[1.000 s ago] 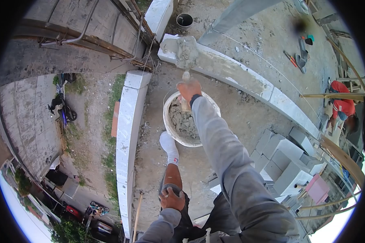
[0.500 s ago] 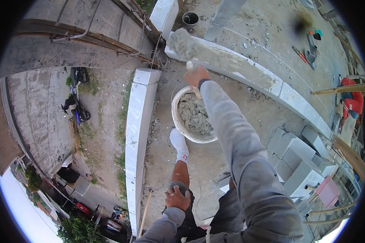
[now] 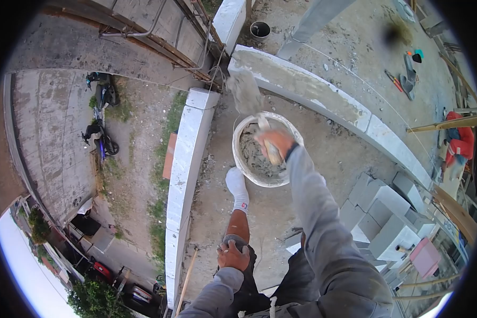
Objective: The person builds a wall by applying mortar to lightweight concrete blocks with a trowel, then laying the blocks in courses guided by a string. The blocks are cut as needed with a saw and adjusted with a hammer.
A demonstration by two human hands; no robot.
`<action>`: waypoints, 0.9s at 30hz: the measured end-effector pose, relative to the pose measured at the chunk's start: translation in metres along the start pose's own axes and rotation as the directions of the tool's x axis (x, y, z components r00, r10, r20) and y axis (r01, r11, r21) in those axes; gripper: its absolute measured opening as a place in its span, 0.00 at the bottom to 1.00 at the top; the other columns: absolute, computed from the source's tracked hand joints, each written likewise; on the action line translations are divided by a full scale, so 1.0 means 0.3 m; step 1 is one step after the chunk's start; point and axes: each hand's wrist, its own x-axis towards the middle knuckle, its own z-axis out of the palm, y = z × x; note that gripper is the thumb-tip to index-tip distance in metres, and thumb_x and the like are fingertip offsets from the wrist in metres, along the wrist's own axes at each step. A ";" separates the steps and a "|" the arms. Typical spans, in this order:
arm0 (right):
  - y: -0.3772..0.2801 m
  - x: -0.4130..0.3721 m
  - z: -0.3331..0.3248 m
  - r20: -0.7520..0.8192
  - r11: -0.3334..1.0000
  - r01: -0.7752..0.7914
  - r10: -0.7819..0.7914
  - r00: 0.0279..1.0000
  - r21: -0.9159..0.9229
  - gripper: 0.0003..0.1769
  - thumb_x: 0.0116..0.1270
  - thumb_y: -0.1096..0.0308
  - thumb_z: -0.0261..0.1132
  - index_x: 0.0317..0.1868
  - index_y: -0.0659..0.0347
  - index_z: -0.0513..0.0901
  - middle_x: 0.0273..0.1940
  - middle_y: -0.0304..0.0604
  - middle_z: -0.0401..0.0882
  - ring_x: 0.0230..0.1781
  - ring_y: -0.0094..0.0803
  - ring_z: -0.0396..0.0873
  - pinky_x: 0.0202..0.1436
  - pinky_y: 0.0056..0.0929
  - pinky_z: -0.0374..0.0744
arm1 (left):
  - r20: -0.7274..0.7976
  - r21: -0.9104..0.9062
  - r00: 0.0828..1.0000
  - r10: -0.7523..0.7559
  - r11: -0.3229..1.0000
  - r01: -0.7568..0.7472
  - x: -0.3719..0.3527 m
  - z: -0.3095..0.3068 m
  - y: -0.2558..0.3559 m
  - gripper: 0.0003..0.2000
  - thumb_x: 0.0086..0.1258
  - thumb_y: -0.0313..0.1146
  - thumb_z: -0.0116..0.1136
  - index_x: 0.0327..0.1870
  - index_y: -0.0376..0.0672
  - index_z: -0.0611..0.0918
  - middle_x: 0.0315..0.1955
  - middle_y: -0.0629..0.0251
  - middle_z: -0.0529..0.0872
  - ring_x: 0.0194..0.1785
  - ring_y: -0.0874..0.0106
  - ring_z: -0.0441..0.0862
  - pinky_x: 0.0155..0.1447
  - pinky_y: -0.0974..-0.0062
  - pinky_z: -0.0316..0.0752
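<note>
Over a round white-rimmed bucket [image 3: 240,159] of grey mortar [image 3: 252,153], my right hand [image 3: 274,142] is closed round the handle of a trowel [image 3: 245,93]. The trowel blade, blurred by motion, reaches past the bucket's far rim beside the block wall [image 3: 302,79], whose top bears wet mortar. On my left knee rests my left hand [image 3: 233,256], its fingers spread and bent over the knee, holding nothing. My foot in a white sock [image 3: 237,185] stands just left of the bucket.
A long white block wall [image 3: 188,153] runs along the left. Grey blocks [image 3: 379,204] are stacked at the right, near a pink object [image 3: 425,257]. A person in red [image 3: 461,139] is at the far right. A black bucket [image 3: 260,30] stands beyond the wall.
My right hand and the trowel have moved back from the wall top towards me, over the bucket. My left hand stays on the knee. The view has shifted slightly.
</note>
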 end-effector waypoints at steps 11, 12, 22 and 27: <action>0.516 -0.371 -0.160 -0.375 0.217 -0.328 -0.227 0.899 -0.919 0.29 0.52 0.61 0.61 0.54 0.64 0.66 0.39 0.55 0.79 0.44 0.50 0.77 0.45 0.41 0.74 | 0.071 -0.018 0.996 -0.050 0.999 0.051 -0.005 0.002 0.052 0.31 0.55 0.48 0.57 0.57 0.39 0.68 0.56 0.41 0.68 0.59 0.42 0.64 0.59 0.53 0.65; 0.540 -0.376 -0.159 -0.374 0.230 -0.312 -0.318 0.871 -0.922 0.28 0.52 0.61 0.60 0.53 0.64 0.66 0.37 0.57 0.78 0.41 0.51 0.77 0.43 0.43 0.74 | 0.062 -0.013 0.996 -0.057 0.998 0.058 -0.005 0.005 0.050 0.31 0.55 0.48 0.57 0.58 0.39 0.68 0.56 0.41 0.67 0.59 0.42 0.64 0.59 0.53 0.64; -0.080 -0.025 -0.105 -0.424 0.729 0.014 -0.414 0.806 -0.684 0.13 0.53 0.66 0.61 0.37 0.64 0.73 0.27 0.50 0.76 0.23 0.43 0.77 0.27 0.40 0.74 | 0.118 0.001 0.990 -0.082 0.997 0.082 0.020 -0.019 0.079 0.32 0.55 0.48 0.57 0.58 0.37 0.68 0.58 0.40 0.66 0.61 0.43 0.63 0.60 0.53 0.64; -0.125 -0.105 -0.049 -0.566 0.988 -0.015 -0.075 0.821 -0.154 0.09 0.53 0.68 0.61 0.32 0.63 0.73 0.21 0.39 0.71 0.12 0.29 0.71 0.13 0.30 0.70 | 0.115 -0.040 0.991 -0.075 0.996 0.080 0.027 -0.045 0.088 0.32 0.54 0.48 0.58 0.57 0.36 0.68 0.56 0.41 0.67 0.60 0.44 0.63 0.60 0.53 0.63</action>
